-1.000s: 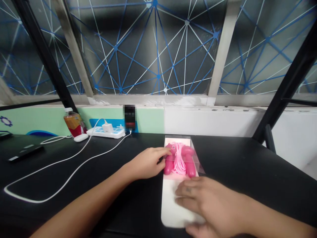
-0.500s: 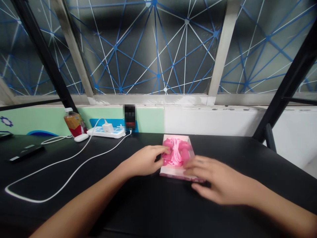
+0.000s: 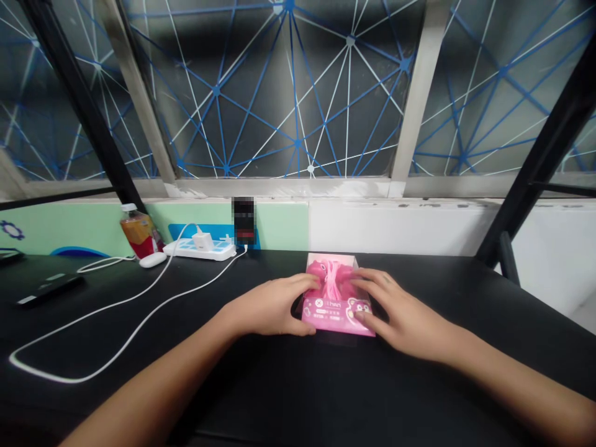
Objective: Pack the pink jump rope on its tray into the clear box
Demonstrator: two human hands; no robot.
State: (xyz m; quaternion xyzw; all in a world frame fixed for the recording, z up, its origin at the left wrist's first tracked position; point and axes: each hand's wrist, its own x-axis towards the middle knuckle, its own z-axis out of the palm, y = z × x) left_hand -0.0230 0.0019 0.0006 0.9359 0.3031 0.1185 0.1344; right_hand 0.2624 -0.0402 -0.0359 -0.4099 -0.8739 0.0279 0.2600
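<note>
A pink box (image 3: 336,330) lies on the black desk in front of me. Inside it is a bundled pink cord (image 3: 332,282) between rounded pink pieces, like a skipping rope. A printed pink panel with a cartoon bear face covers the box's near end. My left hand (image 3: 274,305) closes round the left side, fingers over the top and thumb at the near left corner. On the opposite side, my right hand (image 3: 403,313) has its fingers over the right edge and its thumb against the printed panel.
Farther left stand a drink bottle (image 3: 138,233), a white power strip (image 3: 205,249) and a black device (image 3: 244,223) with its screen blurred. A white cable (image 3: 112,302) loops across the desk. A flat black object (image 3: 51,288) lies far left. Black frame bars (image 3: 526,149) slant up.
My right hand has come in from the right to hold the box. The printed panel now shows over its near end, where a pale surface showed before. My left thumb has moved to the near corner.
</note>
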